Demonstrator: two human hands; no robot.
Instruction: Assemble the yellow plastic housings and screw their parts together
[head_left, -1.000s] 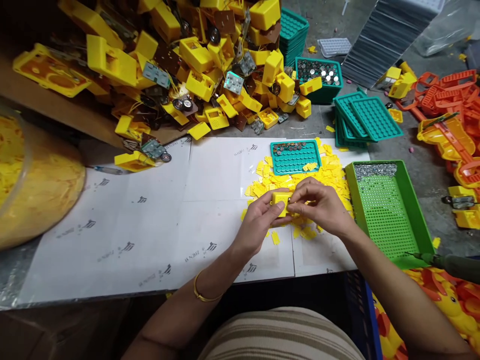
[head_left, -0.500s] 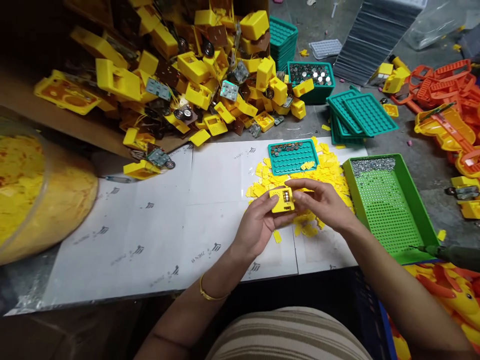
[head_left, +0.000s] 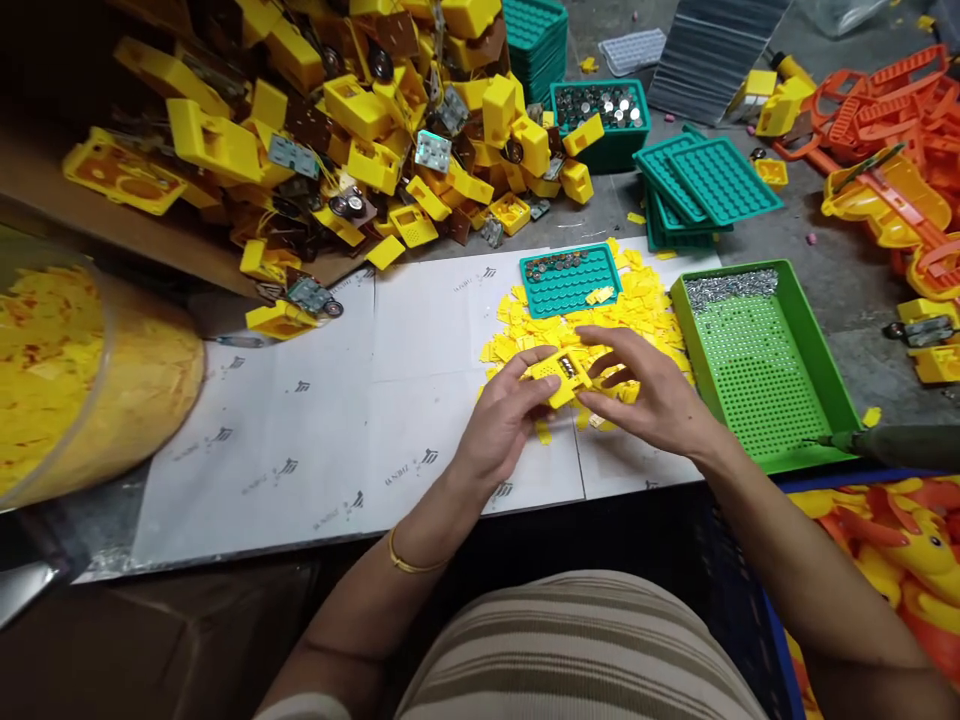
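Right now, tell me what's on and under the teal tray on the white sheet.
Small round metal parts line the far side of the teal tray; a few yellow pieces lie near its right end. Whatever is beneath it is covered.

The shallow tray (head_left: 822, 398) is bright green; the shirt (head_left: 585, 650) has beige and olive-brown stripes; the bracelet (head_left: 411, 567) is gold.
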